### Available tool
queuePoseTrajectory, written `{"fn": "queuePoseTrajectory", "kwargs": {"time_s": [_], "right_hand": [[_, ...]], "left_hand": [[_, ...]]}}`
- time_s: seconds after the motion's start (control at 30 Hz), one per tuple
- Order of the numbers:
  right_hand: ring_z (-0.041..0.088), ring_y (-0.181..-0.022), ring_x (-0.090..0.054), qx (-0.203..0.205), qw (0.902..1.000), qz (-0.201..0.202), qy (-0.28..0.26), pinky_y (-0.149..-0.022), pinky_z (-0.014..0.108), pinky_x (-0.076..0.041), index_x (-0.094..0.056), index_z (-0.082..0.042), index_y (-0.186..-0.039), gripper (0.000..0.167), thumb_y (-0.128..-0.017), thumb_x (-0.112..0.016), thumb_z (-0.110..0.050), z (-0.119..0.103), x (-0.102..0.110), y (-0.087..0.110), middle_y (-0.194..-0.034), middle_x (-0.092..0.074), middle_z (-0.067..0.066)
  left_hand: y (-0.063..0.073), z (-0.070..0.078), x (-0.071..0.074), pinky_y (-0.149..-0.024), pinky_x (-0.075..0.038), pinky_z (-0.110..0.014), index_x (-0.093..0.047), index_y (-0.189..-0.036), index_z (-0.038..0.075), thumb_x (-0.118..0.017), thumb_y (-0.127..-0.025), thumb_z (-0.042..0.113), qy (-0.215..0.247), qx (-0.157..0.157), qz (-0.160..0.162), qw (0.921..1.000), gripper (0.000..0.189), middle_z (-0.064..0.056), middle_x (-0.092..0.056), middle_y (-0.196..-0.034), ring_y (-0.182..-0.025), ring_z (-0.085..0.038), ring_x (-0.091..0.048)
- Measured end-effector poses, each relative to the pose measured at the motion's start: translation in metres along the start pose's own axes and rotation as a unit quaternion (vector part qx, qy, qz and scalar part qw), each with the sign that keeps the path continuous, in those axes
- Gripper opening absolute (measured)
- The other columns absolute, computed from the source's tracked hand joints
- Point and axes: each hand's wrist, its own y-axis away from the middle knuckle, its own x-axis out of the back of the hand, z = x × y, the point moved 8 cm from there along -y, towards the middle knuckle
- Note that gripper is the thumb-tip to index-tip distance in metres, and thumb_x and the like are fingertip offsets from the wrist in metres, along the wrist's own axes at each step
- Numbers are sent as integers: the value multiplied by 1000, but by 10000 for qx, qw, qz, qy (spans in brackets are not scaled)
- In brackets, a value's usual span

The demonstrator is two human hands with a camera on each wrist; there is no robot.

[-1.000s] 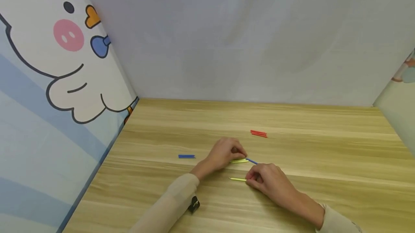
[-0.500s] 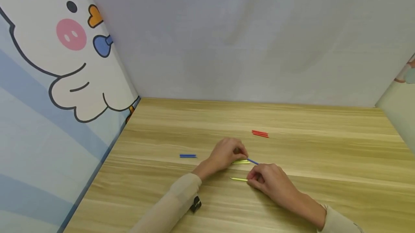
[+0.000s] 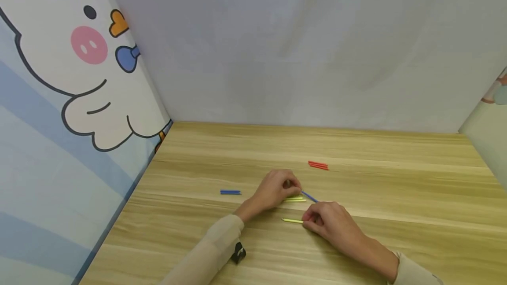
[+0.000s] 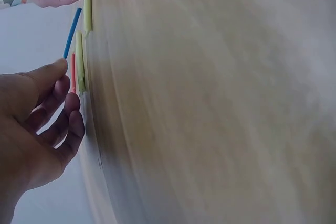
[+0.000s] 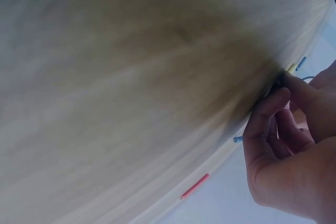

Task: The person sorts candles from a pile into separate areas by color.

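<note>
To the left of the yellow pair [image 3: 296, 200], which serves as landmark on the wood-grained table [image 3: 396, 175], two blue sticks [image 3: 230, 192] lie side by side, well apart from it. Nearer the viewer on that same side, a small black object [image 3: 239, 253] shows beside the left sleeve [image 3: 210, 245]; its nature cannot be told. Touching or just above the pair's left end (the view does not settle which), the left hand [image 3: 275, 186] pinches one end of a single blue stick [image 3: 310, 196], which slants away past the pair's right end. Compared with the previous instant, this stick appears turned slightly steeper and its gripped end a little farther from the pair, while the pair itself looks unmoved; the change is small, and suggests a fine adjustment in which blue and yellow stand apart. On the near side of the pair, a single yellow stick [image 3: 292, 220] points leftward from the right hand [image 3: 334, 223], whose thumb and fingers close on its right end with no evident change; neither held stick is released. Beyond the pair and to its right, a red bundle [image 3: 318, 165] lies undisturbed, touched by neither hand
</note>
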Motion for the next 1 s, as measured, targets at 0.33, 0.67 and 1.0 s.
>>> {"fn": "queuePoseTrajectory", "kwargs": {"time_s": [0.33, 0.67, 1.0], "right_hand": [[-7, -67, -60, 36, 9999, 49, 100, -61, 20, -52, -76, -19, -85, 11, -91, -85, -16, -1, -1, 0, -78, -69, -16], [-7, -68, -60, -37, 9999, -21, 109, -62, 21, -52, -76, -19, -86, 11, -91, -84, -14, 1, -3, 0, -78, -69, -16], [-7, -68, -60, -26, 9999, -10, 152, -62, 21, -52, -76, -19, -86, 10, -91, -84, -14, -1, -2, 0, -79, -69, -16]], "left_hand": [[5, -8, 10, -75, -48, -22, -80, -96, 13, -75, -99, 16, 533, 246, 475, 9971, 7, 3, -72, -93, -81, -6, -59], [8, -19, 23, -79, -54, -24, -79, -102, 10, -73, -101, 18, 1140, 574, 855, 9881, 10, 0, -75, -98, -86, -8, -64], [19, -25, 40, -80, -54, -25, -78, -104, 10, -72, -102, 18, 1433, 740, 1044, 9814, 10, -1, -75, -100, -87, -11, -65]]}}
